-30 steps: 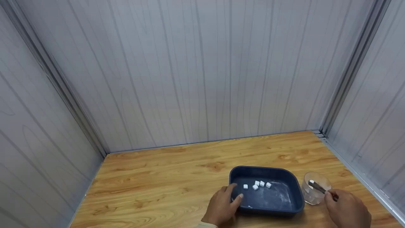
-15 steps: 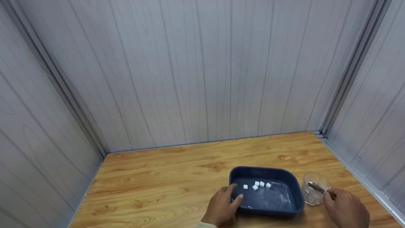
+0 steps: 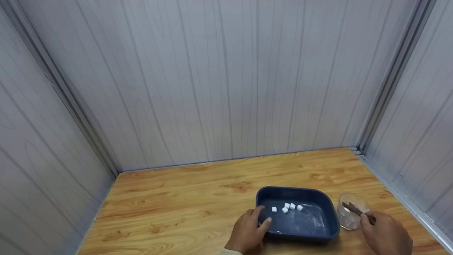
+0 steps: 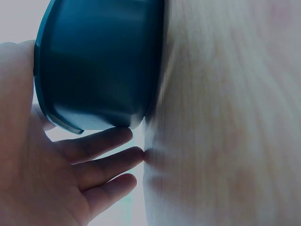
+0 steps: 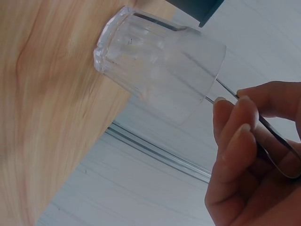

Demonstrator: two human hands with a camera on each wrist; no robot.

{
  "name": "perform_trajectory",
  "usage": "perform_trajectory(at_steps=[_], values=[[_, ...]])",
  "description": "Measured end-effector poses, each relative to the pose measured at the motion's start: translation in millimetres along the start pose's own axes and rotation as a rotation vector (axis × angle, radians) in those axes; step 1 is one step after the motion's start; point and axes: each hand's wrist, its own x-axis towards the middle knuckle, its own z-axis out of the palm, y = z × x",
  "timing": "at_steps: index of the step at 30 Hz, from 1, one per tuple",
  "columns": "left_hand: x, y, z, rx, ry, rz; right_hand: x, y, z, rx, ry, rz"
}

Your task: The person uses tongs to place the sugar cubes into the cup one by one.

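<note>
My left hand (image 3: pixel 246 228) holds the left end of a dark blue rectangular dish (image 3: pixel 331 226), thumb and index finger at its rim. Several small white cubes (image 3: pixel 285 210) lie inside, most of them grouped and one apart to the left. In the left wrist view, fingertips touch the dish's outer wall (image 4: pixel 103 61). My right hand (image 3: pixel 387 232) pinches metal tweezers (image 5: pixel 270 129), whose two tips reach into a clear glass (image 5: pixel 155 61). The tips stand slightly apart with no cube visible between them. What lies in the glass is too hazy to make out.
The glass stands upright on the wooden table (image 3: pixel 184 205), close to the dish's right end. Pale panel walls (image 3: pixel 226 81) enclose the table at the back and both sides. A metal rail (image 3: pixel 400 180) runs along the right edge.
One second ago a white cube sat at the tweezers' tips over the glass; now it is gone from them. The tips have parted slightly. My left hand and the dish stay put.
</note>
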Motion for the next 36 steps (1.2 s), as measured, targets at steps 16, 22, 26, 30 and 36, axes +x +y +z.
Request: perform_trajectory(at_steps=[16, 22, 26, 30, 36], values=[[0.3, 1.3, -0.5, -0.020, -0.025, -0.041, -18.8, -16.6, 1.5, 0.042, 0.213, 0.015], [0.4, 1.1, -0.1, -0.017, -0.014, -0.022, -21.9, -25.7, 1.2, 0.057, 0.253, -0.015], [-0.7, 1.5, -0.5, -0.014, -0.003, -0.007, -25.0, -32.1, 7.4, 0.084, 0.299, -0.063], [-1.4, 1.3, -2.0, -0.015, -0.009, -0.017, -26.9, -40.2, 16.7, 0.117, 0.340, -0.149], [-1.5, 2.6, -2.5, -0.022, -0.010, -0.023, -27.5, -52.9, 29.1, 0.126, 0.341, -0.230]])
